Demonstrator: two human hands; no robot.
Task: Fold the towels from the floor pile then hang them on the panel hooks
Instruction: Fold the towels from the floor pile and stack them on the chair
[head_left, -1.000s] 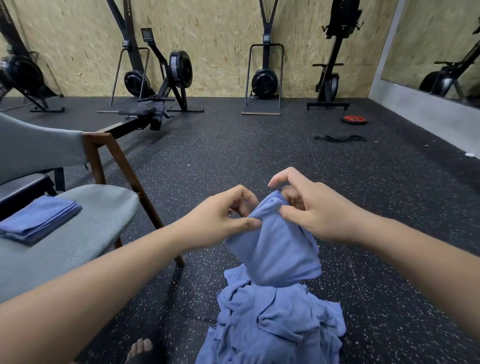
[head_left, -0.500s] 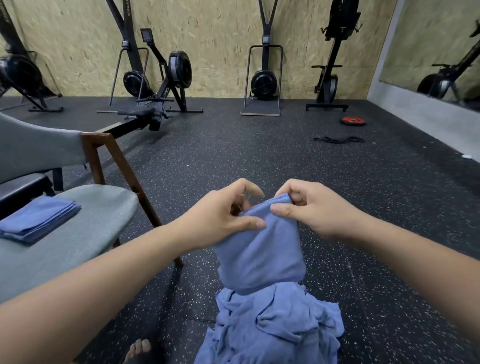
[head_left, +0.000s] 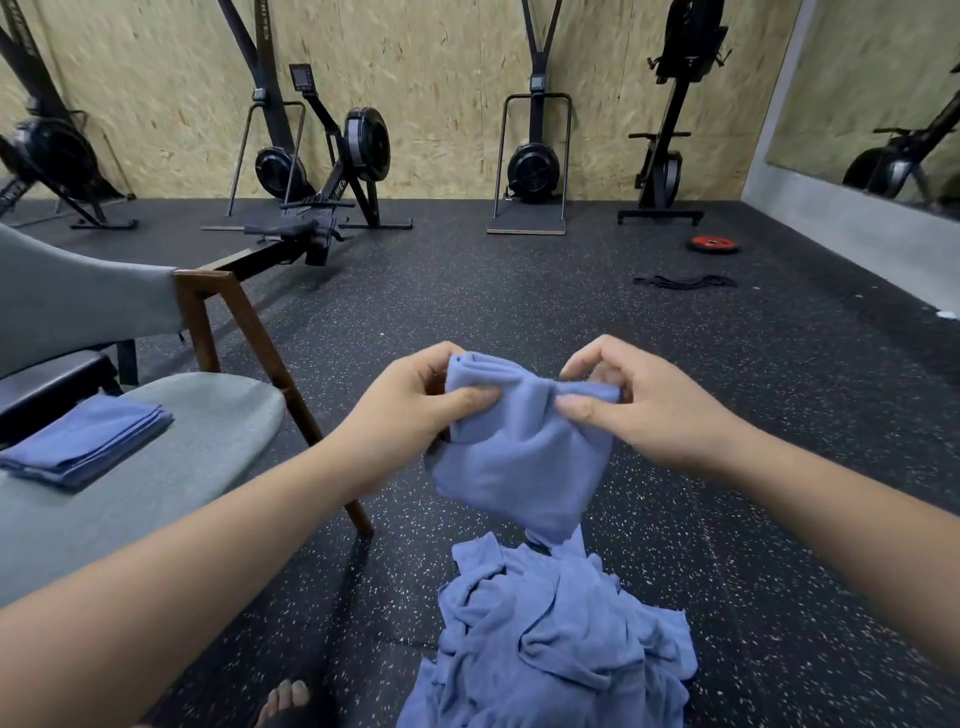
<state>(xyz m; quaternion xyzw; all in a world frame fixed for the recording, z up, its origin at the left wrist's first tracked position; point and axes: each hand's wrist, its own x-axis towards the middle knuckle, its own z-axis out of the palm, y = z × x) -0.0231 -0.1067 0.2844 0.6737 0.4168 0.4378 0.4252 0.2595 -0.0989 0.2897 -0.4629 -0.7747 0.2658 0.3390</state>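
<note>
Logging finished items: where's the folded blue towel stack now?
Head view, far left: the folded blue towel stack lies on the grey chair seat, left of the held towel and the floor pile.

wall (head_left: 441, 78): chipboard | floor (head_left: 519, 291): black speckled rubber | chair (head_left: 182, 441): grey, wooden legs, left | mirror (head_left: 857, 78): right | rowing machine (head_left: 366, 143): back

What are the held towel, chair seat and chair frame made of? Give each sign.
Held towel: soft blue cloth, perhaps cotton; drapes, creases.
Chair seat: matte grey-green fabric upholstery; fine weave texture.
Chair frame: brown wood, apparently; smooth, faint sheen.
</note>
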